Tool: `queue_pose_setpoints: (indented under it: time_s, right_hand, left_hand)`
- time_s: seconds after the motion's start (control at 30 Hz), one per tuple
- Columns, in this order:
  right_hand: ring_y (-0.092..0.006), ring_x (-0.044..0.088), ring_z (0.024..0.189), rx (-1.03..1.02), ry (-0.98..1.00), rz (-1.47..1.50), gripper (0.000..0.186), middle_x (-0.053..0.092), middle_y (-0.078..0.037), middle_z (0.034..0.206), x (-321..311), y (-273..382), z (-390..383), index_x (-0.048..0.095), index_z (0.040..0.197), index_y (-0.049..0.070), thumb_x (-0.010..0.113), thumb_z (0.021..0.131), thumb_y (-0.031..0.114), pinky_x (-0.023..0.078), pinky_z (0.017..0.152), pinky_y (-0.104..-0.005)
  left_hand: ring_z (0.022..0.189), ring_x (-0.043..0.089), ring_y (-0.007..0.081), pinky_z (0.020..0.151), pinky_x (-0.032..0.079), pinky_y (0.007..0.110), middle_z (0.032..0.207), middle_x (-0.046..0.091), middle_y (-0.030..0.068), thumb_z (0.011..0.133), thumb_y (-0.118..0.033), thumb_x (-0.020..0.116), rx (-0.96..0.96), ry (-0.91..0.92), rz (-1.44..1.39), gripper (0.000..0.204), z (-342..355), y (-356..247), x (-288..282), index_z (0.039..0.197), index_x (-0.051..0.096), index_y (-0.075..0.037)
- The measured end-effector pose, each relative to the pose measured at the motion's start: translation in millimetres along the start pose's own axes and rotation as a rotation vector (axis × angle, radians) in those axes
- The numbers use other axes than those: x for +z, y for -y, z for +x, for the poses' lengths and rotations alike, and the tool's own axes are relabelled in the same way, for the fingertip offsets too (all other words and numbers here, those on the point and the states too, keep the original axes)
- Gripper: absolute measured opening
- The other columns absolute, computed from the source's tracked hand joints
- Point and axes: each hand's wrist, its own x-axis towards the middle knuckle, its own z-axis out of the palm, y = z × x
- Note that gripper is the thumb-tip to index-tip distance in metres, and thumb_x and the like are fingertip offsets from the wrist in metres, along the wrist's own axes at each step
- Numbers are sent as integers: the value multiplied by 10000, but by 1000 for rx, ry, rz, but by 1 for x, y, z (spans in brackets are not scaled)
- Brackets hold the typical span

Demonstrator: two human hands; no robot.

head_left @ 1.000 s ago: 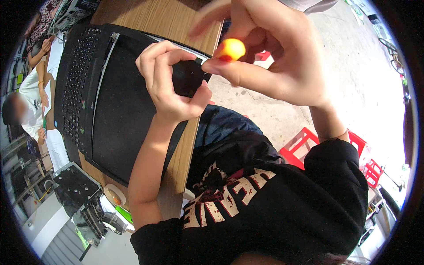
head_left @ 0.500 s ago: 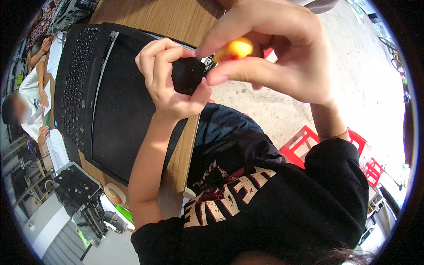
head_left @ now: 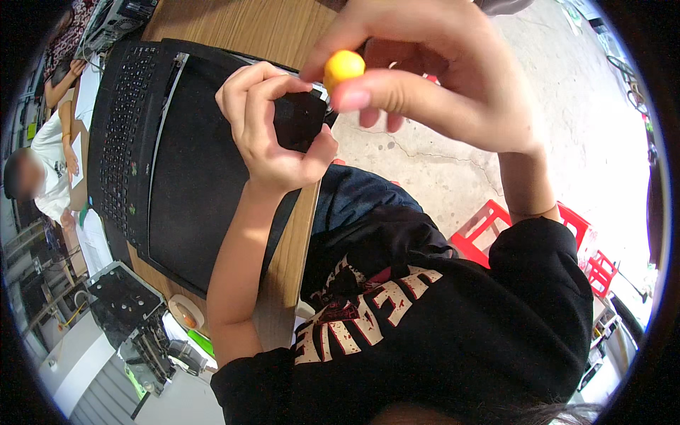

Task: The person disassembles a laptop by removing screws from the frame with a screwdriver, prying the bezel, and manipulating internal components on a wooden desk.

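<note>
My left hand [head_left: 265, 134] is closed round a small black boxy part [head_left: 297, 122], gripping it by its edges between thumb and fingers. Light, metallic-looking bits show at the part's far right edge. Just right of it, my right hand [head_left: 446, 81] pinches a tool by its rounded yellow handle [head_left: 345, 69] between thumb and forefinger. The tool's tip is hidden, so I cannot tell whether it touches the part. Beneath my left hand and forearm, a black laptop's dark panel [head_left: 202, 170] lies on the wooden table [head_left: 234, 27]; its keyboard [head_left: 124, 134] is farther left.
Red plastic stools [head_left: 489, 227] stand on the concrete floor [head_left: 425, 166] to the right. A dismantled black device [head_left: 124, 297] and a round tan dish [head_left: 185, 312] sit at the lower left. Beyond the keyboard are a person in white [head_left: 49, 170] and papers [head_left: 86, 92].
My right hand and the yellow handle have shifted slightly left and up; the handle's rounded end now shows more sharply. My left hand and the black part have hardly moved.
</note>
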Motion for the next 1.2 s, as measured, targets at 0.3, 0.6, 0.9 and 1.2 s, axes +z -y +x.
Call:
queue_pose_setpoints:
  time_s: [0.3,0.6,0.9,1.2]
  right_hand:
    - [-141,581,771,-281,43,-152,205,591,-79,811,-3,-9,-1,613,944,25,694,839,180,452,629,-268]
    - [-175,597,759,-72,-18,-2,277,638,-109,830,-6,-21,-10,652,1048,5,695,836,179,464,615,-250]
    - [-140,551,646,-214,-54,-307,196,560,-68,772,7,-21,-8,621,852,23,660,862,216,436,549,-261]
    - [-181,573,719,-344,-363,-27,188,562,-71,766,29,-18,-7,608,903,18,653,873,198,447,606,-265]
  left_hand:
    - [1018,455,257,887,349,395,1017,524,96,545,-228,711,-6,-2,-22,421,-7,5,5,915,605,-57]
    - [1007,452,275,896,345,402,1013,512,105,517,-209,702,-9,22,8,443,-1,2,3,924,590,-72]
    - [1015,457,259,894,335,405,1014,524,96,509,-178,699,-60,-41,-144,474,-4,2,7,956,588,-66]
    - [1024,457,294,925,336,421,1002,531,105,520,-188,697,20,20,40,529,-4,5,2,1013,570,-44]
